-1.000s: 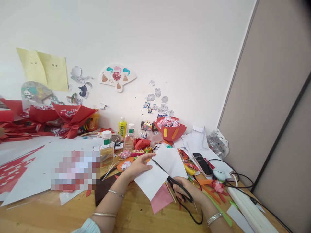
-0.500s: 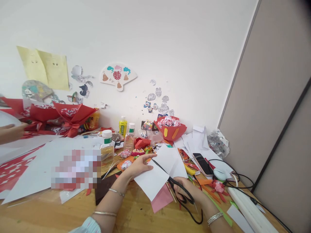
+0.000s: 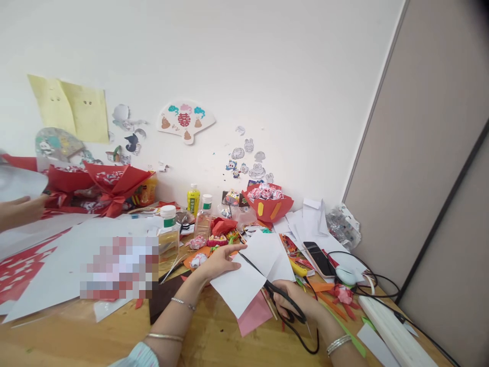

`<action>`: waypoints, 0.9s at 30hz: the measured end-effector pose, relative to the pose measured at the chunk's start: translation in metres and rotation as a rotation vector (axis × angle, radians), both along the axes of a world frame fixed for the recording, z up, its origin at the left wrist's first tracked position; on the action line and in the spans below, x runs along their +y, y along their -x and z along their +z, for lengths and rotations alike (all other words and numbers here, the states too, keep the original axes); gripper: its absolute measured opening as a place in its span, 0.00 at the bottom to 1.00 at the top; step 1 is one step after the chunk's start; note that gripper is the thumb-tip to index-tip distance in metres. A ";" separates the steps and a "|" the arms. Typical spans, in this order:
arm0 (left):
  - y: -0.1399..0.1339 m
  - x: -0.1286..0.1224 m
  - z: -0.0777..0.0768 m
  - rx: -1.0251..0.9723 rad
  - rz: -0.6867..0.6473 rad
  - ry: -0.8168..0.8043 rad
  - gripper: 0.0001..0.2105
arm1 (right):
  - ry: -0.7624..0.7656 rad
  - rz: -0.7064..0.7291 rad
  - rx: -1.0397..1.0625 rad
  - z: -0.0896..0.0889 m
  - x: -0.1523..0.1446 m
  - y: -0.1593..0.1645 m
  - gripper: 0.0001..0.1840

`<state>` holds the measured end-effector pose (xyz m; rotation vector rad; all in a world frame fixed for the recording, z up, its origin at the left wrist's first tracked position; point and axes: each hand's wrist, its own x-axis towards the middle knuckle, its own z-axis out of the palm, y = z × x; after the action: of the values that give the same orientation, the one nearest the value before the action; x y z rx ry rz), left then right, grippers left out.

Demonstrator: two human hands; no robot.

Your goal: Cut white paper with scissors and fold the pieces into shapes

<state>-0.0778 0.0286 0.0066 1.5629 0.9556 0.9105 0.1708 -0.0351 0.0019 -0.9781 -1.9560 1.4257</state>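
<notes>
My right hand [image 3: 288, 298] grips the black-handled scissors [image 3: 290, 300], fingers through the handle loops. Their dark blades lie along a slanting line on a sheet of white paper [image 3: 239, 290], pointing up and left toward my other hand. At the sheet's upper left edge, my left hand [image 3: 221, 262] holds the paper between thumb and fingers, close to the blade tips. Some of the fingers are hidden behind the sheet. Under the paper, a pink sheet [image 3: 255, 315] sticks out over the wooden table [image 3: 214, 341].
Red-wrapped bouquets [image 3: 114, 186] stand at back left, a red bouquet [image 3: 267, 204] behind the paper. Bottles [image 3: 168, 224], a phone [image 3: 320, 258], a mouse [image 3: 345, 275] and a white power strip [image 3: 393, 326] surround the work. Another person's hand [image 3: 26, 209] holds white paper at left.
The other person's hand and white paper at the left have shifted a little to the right. My hands, the scissors and my sheet look almost unmoved.
</notes>
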 end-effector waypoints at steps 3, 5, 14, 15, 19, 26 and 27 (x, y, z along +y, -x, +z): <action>-0.001 -0.003 0.003 0.012 0.004 0.010 0.34 | -0.016 0.018 0.000 0.001 0.001 0.000 0.21; -0.003 -0.004 0.004 0.003 -0.008 0.022 0.35 | -0.030 0.025 -0.006 0.002 0.000 0.001 0.20; -0.002 -0.003 0.000 -0.054 -0.037 0.029 0.37 | -0.004 0.009 0.026 0.003 -0.002 0.005 0.20; -0.002 -0.002 -0.001 -0.065 -0.040 0.033 0.37 | 0.001 0.015 0.032 0.001 -0.001 0.006 0.22; -0.003 0.001 -0.006 -0.105 -0.053 0.029 0.36 | 0.024 0.016 0.028 -0.004 0.002 0.006 0.24; -0.002 0.003 0.000 -0.215 -0.080 -0.034 0.33 | 0.046 -0.013 0.104 -0.010 0.002 0.008 0.24; -0.001 0.003 0.001 -0.223 -0.094 -0.031 0.33 | 0.046 -0.017 0.112 -0.012 0.002 0.008 0.24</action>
<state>-0.0768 0.0312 0.0079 1.4837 0.7080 1.0132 0.1628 -0.0330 -0.0097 -0.9122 -1.8377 1.4900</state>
